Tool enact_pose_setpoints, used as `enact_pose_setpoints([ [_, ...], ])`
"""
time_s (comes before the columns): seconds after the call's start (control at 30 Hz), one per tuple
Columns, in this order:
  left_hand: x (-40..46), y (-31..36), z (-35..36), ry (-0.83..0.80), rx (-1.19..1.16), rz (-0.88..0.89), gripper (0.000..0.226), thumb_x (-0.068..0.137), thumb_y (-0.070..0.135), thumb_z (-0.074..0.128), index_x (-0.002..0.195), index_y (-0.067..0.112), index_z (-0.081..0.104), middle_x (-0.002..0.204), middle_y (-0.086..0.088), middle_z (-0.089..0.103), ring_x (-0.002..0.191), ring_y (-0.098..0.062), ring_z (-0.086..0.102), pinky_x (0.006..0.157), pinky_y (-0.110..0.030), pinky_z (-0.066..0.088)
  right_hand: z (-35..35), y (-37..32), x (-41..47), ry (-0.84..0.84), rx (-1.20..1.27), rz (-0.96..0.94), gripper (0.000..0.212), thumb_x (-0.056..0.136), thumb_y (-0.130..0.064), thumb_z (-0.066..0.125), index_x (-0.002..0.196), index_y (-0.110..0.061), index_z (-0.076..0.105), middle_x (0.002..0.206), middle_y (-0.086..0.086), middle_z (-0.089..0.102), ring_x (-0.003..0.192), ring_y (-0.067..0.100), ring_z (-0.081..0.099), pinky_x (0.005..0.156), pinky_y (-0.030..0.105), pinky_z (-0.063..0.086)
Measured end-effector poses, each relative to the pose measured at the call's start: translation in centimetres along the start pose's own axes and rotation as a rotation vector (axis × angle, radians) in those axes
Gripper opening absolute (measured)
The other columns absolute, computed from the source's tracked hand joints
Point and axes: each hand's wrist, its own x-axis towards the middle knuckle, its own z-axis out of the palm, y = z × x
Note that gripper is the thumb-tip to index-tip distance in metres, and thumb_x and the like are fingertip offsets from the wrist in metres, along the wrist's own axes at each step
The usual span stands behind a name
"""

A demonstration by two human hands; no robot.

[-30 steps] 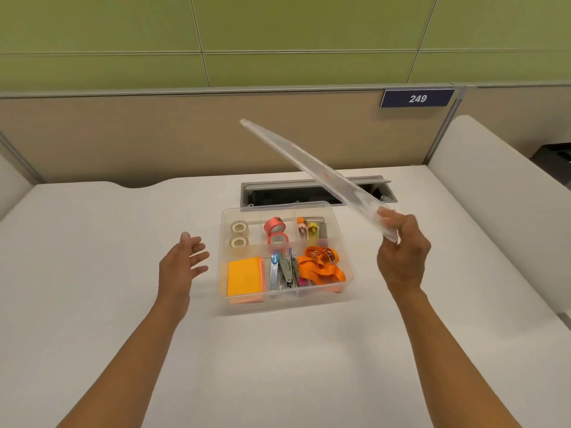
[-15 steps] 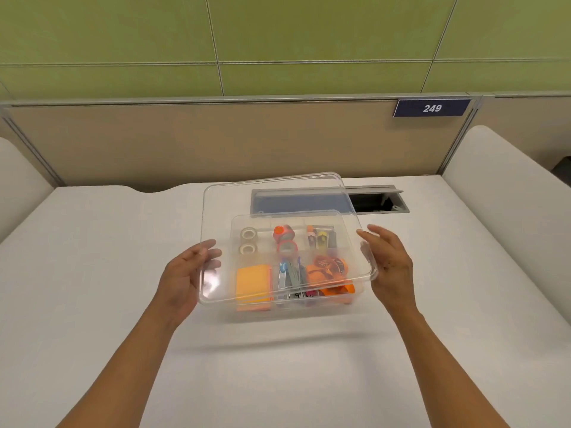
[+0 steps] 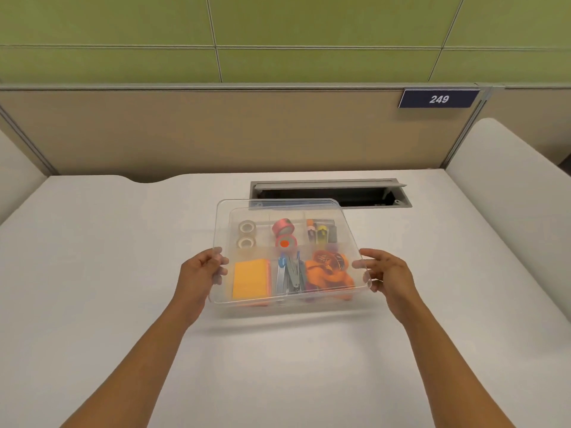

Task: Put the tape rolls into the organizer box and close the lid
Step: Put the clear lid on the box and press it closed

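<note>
A clear plastic organizer box [image 3: 279,308] stands on the white desk. Its clear lid [image 3: 346,242] lies nearly flat over the box, held at both side edges. My left hand [image 3: 200,273] grips the lid's left edge and my right hand [image 3: 386,273] grips its right edge. Through the lid I see two clear tape rolls [image 3: 246,234] in the back left compartment and two pink tape rolls [image 3: 285,234] in the back middle one. I cannot tell if the lid is seated on the box rim.
Orange sticky notes [image 3: 249,279], metal clips [image 3: 290,273], orange straps [image 3: 329,268] and small markers [image 3: 319,231] fill other compartments. An open cable slot [image 3: 340,194] sits in the desk behind the box. Partition walls stand behind and beside the desk.
The lid came down from a raised tilt in my right hand to lie level over the box. My left hand took hold of its left edge.
</note>
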Motion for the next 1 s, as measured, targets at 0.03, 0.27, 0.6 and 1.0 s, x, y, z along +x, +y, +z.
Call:
enact_pose_setpoints([
  [0.03, 0.1, -0.2, 0.3, 0.036, 0.103, 0.034, 0.025, 0.096, 0.016, 0.051, 0.117, 0.009, 0.063, 0.091, -0.002, 0.067, 0.072, -0.015, 0.059, 0.065, -0.025, 0.045, 0.5, 0.1, 0.1, 0.036, -0.055, -0.003, 0.030, 0.090, -0.007, 0.042, 0.110, -0.008, 0.064, 0.086, 0.013, 0.073, 0.049, 0.016, 0.053, 0.044, 0.026, 0.036],
  [0.27, 0.4, -1.5, 2.2, 0.143, 0.597, 0.169, 0.034, 0.099, 0.028, 0.043, 0.125, 0.015, 0.059, 0.115, -0.005, 0.052, 0.097, -0.016, 0.049, 0.089, -0.028, 0.034, 3.0, 2.0, 0.3, 0.285, -0.677, -0.221, 0.035, 0.097, -0.020, 0.048, 0.130, -0.010, 0.053, 0.102, 0.008, 0.068, 0.100, 0.030, 0.061, 0.089, 0.039, 0.047],
  [0.6, 0.9, -2.6, 3.2, 0.229, 0.652, 0.210, 0.039, 0.098, 0.029, 0.045, 0.131, 0.012, 0.055, 0.109, -0.002, 0.047, 0.090, -0.019, 0.052, 0.088, -0.032, 0.040, 3.4, 3.7, 0.9, 0.388, -1.013, -0.244, 0.036, 0.097, -0.022, 0.043, 0.132, -0.014, 0.050, 0.125, 0.009, 0.060, 0.103, 0.036, 0.060, 0.081, 0.041, 0.044],
  [1.0, 1.2, -3.6, 3.3, 0.201, 0.547, 0.083, 0.041, 0.098, 0.037, 0.039, 0.134, 0.023, 0.051, 0.084, -0.003, 0.063, 0.074, -0.015, 0.056, 0.075, -0.033, 0.044, 2.5, 4.7, 2.3, 0.285, -1.073, -0.281, 0.027, 0.098, -0.029, 0.038, 0.122, -0.017, 0.046, 0.090, 0.014, 0.070, 0.079, 0.038, 0.063, 0.062, 0.036, 0.040],
])
